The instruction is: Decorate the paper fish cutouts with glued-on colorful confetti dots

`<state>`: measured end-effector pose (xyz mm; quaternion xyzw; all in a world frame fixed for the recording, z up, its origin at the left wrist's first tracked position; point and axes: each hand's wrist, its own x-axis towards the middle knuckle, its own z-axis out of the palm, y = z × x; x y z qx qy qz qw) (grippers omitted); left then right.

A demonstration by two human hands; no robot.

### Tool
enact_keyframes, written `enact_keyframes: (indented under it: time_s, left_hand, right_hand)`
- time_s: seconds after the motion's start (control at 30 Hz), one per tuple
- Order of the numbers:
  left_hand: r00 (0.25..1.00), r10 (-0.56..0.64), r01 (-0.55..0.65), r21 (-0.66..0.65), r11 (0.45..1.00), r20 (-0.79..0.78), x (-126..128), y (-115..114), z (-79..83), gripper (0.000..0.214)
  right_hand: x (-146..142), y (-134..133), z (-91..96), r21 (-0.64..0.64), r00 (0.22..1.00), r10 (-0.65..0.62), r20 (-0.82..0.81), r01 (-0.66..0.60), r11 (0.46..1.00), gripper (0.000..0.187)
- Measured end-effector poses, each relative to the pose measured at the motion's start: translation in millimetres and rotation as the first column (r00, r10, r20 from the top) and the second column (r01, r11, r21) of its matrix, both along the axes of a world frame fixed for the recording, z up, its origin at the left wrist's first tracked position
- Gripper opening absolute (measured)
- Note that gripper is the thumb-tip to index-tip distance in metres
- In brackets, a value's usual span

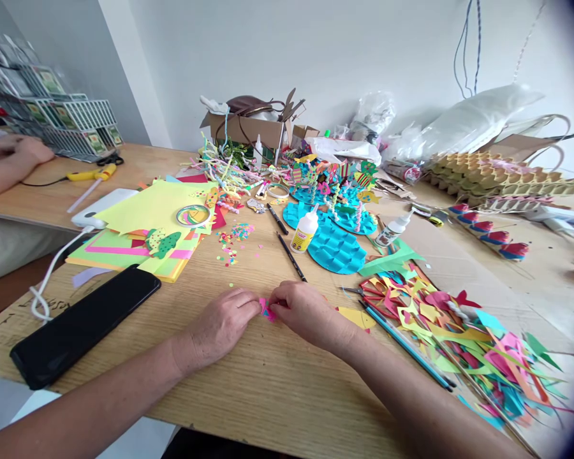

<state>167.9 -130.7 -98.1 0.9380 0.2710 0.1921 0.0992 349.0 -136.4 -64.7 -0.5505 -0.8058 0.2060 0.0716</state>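
Note:
My left hand [222, 324] and my right hand [306, 312] meet low over the wooden table [268, 382], fingertips pinched together on a small pink paper piece [266, 310] that lies on or just above the tabletop. Both hands are curled, knuckles up. Just beyond them lie two dark pencils [291, 256] and a small glue bottle [305, 231] with a yellow label. A black phone [83, 325] lies flat to the left of my left forearm.
A stack of coloured paper sheets [148, 220] with a tape roll sits back left. Blue egg-tray pieces [335, 245] lie centre, a heap of paper offcuts [463, 338] right, a cardboard box [249, 127] behind. Another person's arm [9, 159] rests far left.

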Motion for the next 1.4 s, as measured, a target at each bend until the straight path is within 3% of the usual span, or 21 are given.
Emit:
enact_keyframes:
  time_s: [0.37,1.4]
  left_hand:
    - [1.000,-0.012,0.012,0.005,1.000,0.000,0.1,0.5,-0.8,0.024]
    - [1.000,0.006,-0.006,-0.002,1.000,-0.019,0.7,0.6,0.4,0.024]
  right_hand:
    - [3.6,1.2,7.2,-0.050,0.998,-0.056,-0.036,0.054,0.997,0.021]
    - [-1.8,1.4,1.7,-0.036,0.999,-0.030,-0.034,0.029,0.999,0.022]
